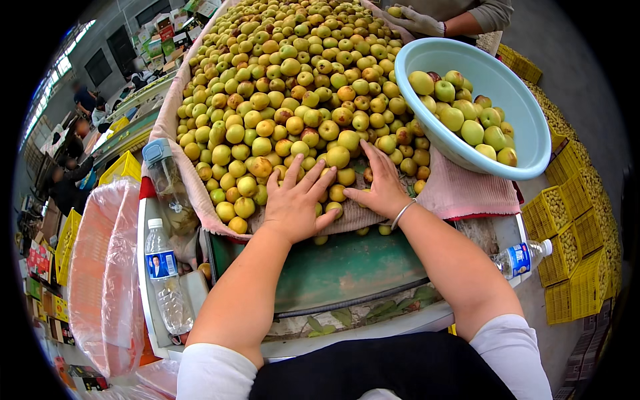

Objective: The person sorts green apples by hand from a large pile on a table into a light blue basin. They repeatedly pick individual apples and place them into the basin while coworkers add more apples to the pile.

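Observation:
A large heap of yellow-green jujube fruits (pixel 290 67) with reddish-brown patches lies on a pink ribbed cloth (pixel 465 192). My left hand (pixel 295 205) rests palm down with spread fingers on the fruits at the heap's near edge. Just right of it, my right hand (pixel 382 185), with a silver bangle at the wrist, touches the fruits, thumb apart from the fingers. Neither hand is closed around a fruit; what lies under the palms is hidden. A light blue plastic basin (pixel 525 115), tilted on the right of the heap, holds larger, greener fruits (pixel 472 132).
Plastic bottles (pixel 167 290) and a lidded drink bottle (pixel 172 190) stand at the left; another bottle (pixel 522 259) lies right. A green surface (pixel 345 270) is below my hands. A person's gloved hand (pixel 417 22) is beyond the basin. Yellow crates (pixel 580 295) are stacked right.

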{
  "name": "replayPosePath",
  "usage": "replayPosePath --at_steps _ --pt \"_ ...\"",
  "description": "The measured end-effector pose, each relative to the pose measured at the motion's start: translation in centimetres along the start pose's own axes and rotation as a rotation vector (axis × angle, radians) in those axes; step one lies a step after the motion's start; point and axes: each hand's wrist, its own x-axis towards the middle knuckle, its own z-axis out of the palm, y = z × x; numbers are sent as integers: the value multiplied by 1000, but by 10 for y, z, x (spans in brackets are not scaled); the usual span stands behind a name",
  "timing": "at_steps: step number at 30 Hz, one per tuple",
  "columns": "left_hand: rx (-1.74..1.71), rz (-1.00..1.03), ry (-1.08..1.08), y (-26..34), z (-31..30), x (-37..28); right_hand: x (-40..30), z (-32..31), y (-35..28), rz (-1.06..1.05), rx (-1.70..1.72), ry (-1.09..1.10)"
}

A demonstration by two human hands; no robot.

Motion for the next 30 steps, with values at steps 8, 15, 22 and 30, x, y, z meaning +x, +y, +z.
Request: replayPosePath --at_steps 8,15,22,30 --pt "-202 283 52 -10 -1 1 5 0 7 -28 117 0" --pt "-301 177 152 -7 -3 3 6 1 8 -104 -1 14" --pt "-188 226 36 -12 4 2 5 0 4 -108 63 15" --pt "-213 240 47 -7 4 6 1 3 0 -262 -178 50"
